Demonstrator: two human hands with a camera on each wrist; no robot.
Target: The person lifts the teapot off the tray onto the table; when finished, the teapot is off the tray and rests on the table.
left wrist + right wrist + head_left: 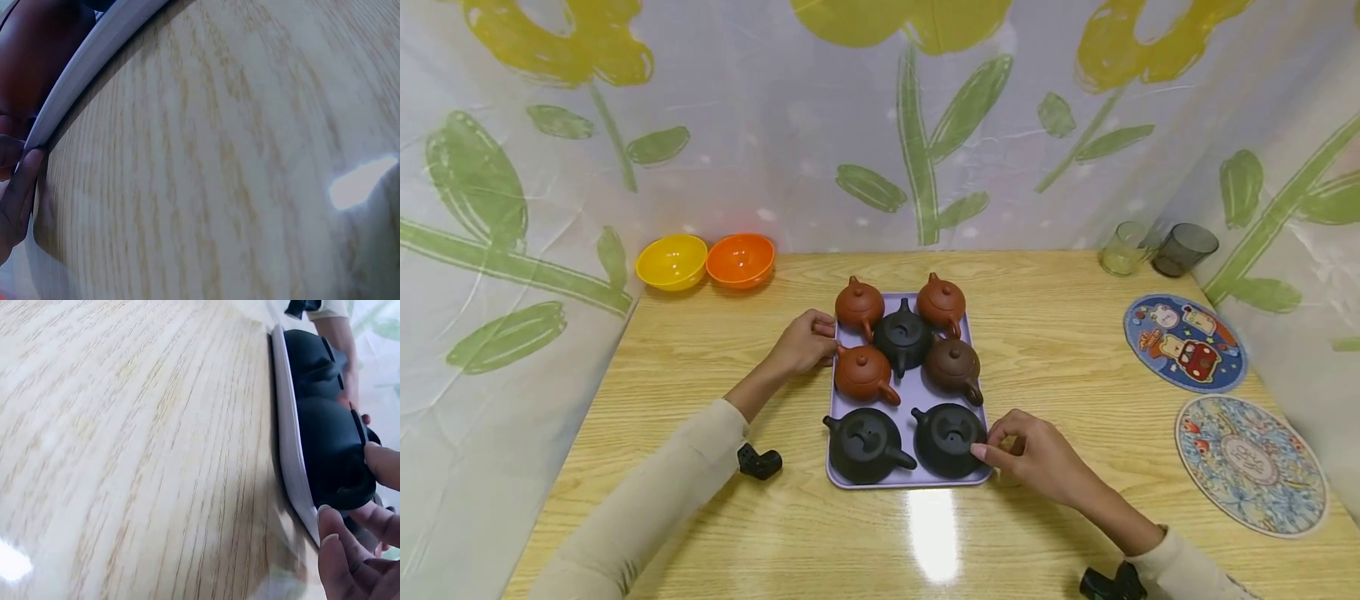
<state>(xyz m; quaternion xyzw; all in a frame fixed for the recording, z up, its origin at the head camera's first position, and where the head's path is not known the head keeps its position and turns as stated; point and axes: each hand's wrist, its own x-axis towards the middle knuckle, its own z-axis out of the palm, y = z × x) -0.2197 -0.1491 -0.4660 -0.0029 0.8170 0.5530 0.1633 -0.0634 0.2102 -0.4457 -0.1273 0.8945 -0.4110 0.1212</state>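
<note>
A lilac tray [906, 486] holds several teapots. Three reddish-brown ones, such as the front-left one [861, 375], sit in its far part with a dark brown teapot [952, 364] and a small black teapot [901, 335]. Two larger black teapots fill the near end, a left one [859, 446] and a right one [947, 437]. My left hand [806, 341] grips the tray's left rim [69, 94], fingers on both sides of it. With thumb and finger, my right hand [1037, 457] pinches the near right black teapot [331, 444] at its handle side; other fingertips are at the tray's rim.
Yellow [672, 263] and orange [741, 262] bowls stand at the back left. A green glass [1122, 250] and a grey glass [1184, 250] are at the back right. Two round mats, one blue [1150, 333], one floral [1288, 475], lie on the right. A curtain [737, 150] surrounds the table.
</note>
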